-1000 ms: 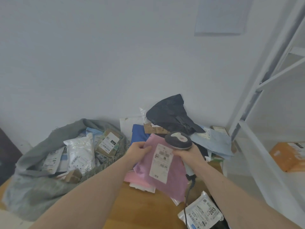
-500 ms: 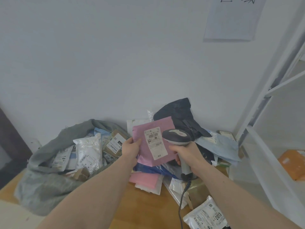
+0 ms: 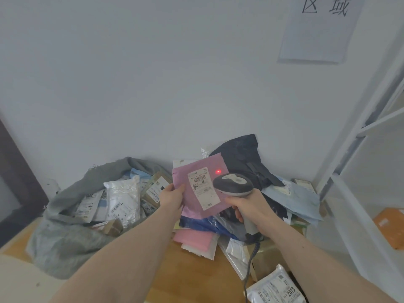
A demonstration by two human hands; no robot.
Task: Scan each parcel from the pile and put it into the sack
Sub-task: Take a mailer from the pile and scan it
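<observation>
My left hand [image 3: 172, 196] grips the left edge of a pink parcel [image 3: 197, 206] and holds it upright, its white barcode label facing me. My right hand [image 3: 251, 207] holds a grey handheld scanner [image 3: 234, 184] just right of the label. A red scan dot glows on the pink bag above the scanner head. The grey sack [image 3: 65, 241] lies open at the left with several parcels inside. The pile [image 3: 273, 193] of bags sits behind and under the held parcel, against the wall.
A wooden table [image 3: 192, 278] carries everything. A white parcel marked 2013 [image 3: 277, 289] lies at the front right beside the scanner's coiled cable. White shelving [image 3: 358, 162] stands on the right with an orange box [image 3: 391, 226]. A paper sign [image 3: 317, 29] hangs on the wall.
The pink parcel has been lifted from the pile and turned upright to face me. The scanner now points at it, and a red dot has appeared on the bag.
</observation>
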